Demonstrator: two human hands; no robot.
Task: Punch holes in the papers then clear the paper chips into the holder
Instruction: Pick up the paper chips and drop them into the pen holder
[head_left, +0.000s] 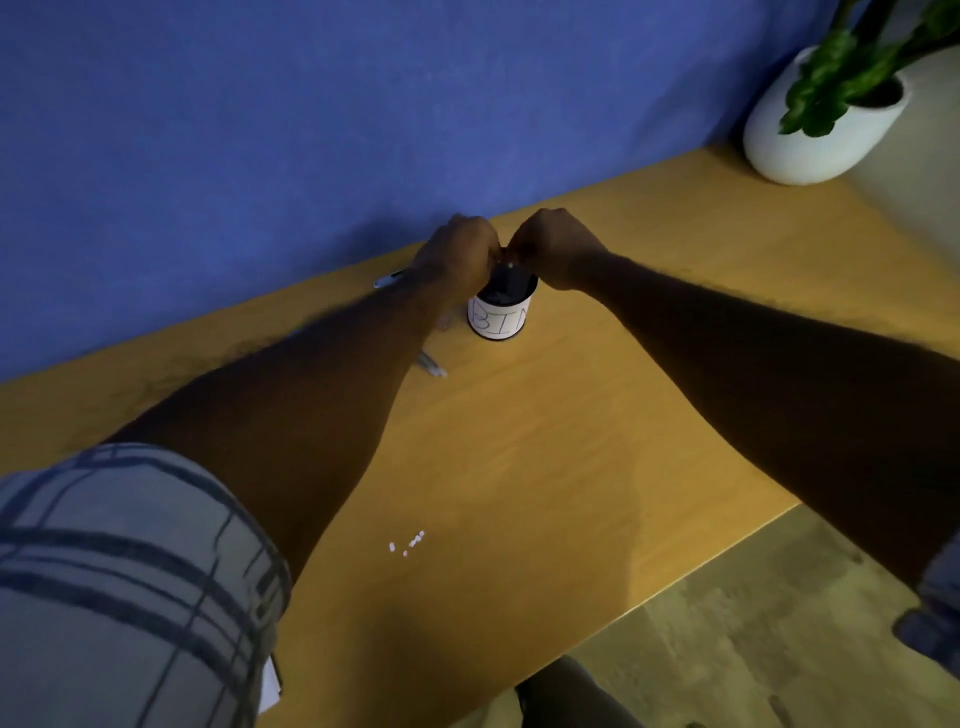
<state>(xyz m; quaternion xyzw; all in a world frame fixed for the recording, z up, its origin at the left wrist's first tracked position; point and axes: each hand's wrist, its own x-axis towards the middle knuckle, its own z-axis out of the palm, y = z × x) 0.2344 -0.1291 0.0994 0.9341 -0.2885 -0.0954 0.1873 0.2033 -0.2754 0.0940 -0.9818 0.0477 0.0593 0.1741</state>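
Both the left hand (460, 254) and right hand (553, 249) curl fingers over the mid-frame holder (500, 317), seemingly emptying into it; grip unclear.

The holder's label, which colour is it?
The label is white with dark handwritten letters, seen in the head view.

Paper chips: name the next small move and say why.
Probably bring the right hand back to the white chips lying on the table near you: it and the left hand are bunched over the holder, well away from them.
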